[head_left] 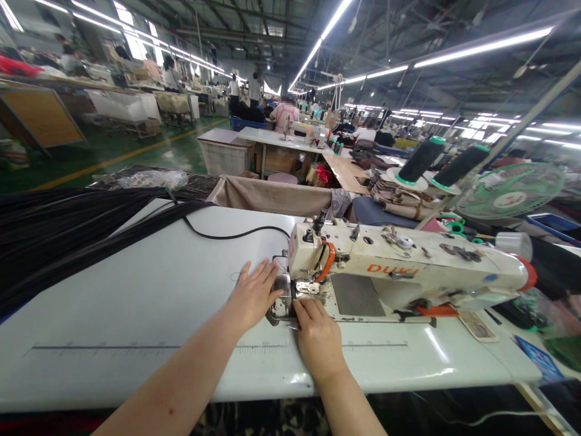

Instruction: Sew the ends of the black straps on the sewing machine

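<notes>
White tabletop [172, 284] is extending toward nine o'clock, its near edge running along six. Black material [91, 242] is lying at ten; the sewing machine [408, 260] is standing at two. By its presser foot [307, 287], the left hand [254, 293] is spreading, the right hand [320, 333] holding fingers together, any pinch indiscernible. Work is apparently proceeding; finished and remaining portions are not showing.

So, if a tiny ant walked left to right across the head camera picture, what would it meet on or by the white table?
Black cloth → left hand → right hand → small paper → blue card.
</notes>
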{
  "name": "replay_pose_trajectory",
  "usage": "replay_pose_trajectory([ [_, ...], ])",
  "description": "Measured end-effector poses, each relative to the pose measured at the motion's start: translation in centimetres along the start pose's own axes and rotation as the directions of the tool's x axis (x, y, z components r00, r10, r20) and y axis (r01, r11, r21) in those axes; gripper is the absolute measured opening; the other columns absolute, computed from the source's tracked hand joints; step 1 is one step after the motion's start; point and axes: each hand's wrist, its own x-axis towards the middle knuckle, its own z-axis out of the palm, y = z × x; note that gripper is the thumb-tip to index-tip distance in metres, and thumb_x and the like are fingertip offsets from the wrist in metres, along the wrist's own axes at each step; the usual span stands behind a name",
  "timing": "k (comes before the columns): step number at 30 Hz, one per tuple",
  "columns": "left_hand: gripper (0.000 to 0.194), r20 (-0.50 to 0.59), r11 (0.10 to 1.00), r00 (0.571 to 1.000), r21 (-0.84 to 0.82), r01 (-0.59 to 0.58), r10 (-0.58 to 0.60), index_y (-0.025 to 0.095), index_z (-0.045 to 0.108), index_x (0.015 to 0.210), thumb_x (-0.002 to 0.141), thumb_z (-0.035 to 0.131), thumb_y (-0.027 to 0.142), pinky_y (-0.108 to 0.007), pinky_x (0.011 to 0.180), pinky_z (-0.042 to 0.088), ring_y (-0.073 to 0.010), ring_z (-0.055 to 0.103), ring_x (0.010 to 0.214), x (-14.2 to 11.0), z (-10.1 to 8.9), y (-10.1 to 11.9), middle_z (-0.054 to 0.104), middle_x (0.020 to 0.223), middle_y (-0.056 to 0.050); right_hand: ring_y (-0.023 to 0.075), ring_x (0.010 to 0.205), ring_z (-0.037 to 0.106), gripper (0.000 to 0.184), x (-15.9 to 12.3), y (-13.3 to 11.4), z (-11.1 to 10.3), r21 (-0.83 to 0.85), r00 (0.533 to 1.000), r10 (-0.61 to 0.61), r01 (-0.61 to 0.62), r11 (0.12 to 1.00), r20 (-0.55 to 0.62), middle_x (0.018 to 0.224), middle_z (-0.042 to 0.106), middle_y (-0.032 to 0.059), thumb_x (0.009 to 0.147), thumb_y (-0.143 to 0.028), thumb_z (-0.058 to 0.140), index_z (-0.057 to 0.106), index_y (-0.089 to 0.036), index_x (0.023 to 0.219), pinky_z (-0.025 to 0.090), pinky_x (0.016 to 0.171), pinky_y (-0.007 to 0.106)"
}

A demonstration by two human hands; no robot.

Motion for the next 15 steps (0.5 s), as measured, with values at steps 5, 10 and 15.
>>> replay_pose_trajectory([
  [5, 0.053, 0.008, 0.999, 1.000, 0.039, 0.016, -0.016, 0.019, 0.049, 0.153, 0.107, 0.045, 0.045, -0.059, 0.129, 0.022, -0.0277, 0.040, 0.153, -0.09, -0.01, 0.17, 0.052, 0.158, -0.010, 0.0245, 0.110, 0.066, 0.039, -0.02, -0.04, -0.18, -0.016, 0.998, 0.021, -0.020, 1.000, 0.052, 0.117, 0.075, 0.0100, 0.091, -0.002, 0.058, 0.071, -0.015, 0.126, 0.058, 0.087, 0.032],
  [10, 0.051, -0.002, 0.999, 1.000, 0.020, 0.026, -0.026, 0.017, 0.050, 0.151, 0.106, 0.047, 0.042, -0.061, 0.128, 0.022, -0.0296, 0.041, 0.152, -0.20, -0.16, 0.32, 0.054, 0.157, -0.011, 0.0248, 0.109, 0.065, 0.040, 0.04, -0.03, -0.19, -0.021, 0.997, 0.024, -0.022, 1.000, 0.074, 0.117, 0.074, 0.0101, 0.092, -0.003, 0.057, 0.070, -0.015, 0.128, 0.058, 0.087, 0.033],
  [15, 0.037, -0.020, 0.997, 1.000, -0.080, -0.021, 0.019, 0.019, 0.062, 0.138, 0.104, 0.049, 0.025, -0.060, 0.128, 0.020, -0.0306, 0.042, 0.151, -0.17, -0.85, 0.52, 0.062, 0.148, -0.010, 0.0244, 0.109, 0.063, 0.042, 0.21, -0.12, -0.23, -0.034, 0.993, 0.046, -0.042, 0.999, 0.105, 0.117, 0.073, 0.0100, 0.092, -0.003, 0.058, 0.069, -0.015, 0.131, 0.058, 0.086, 0.034],
])
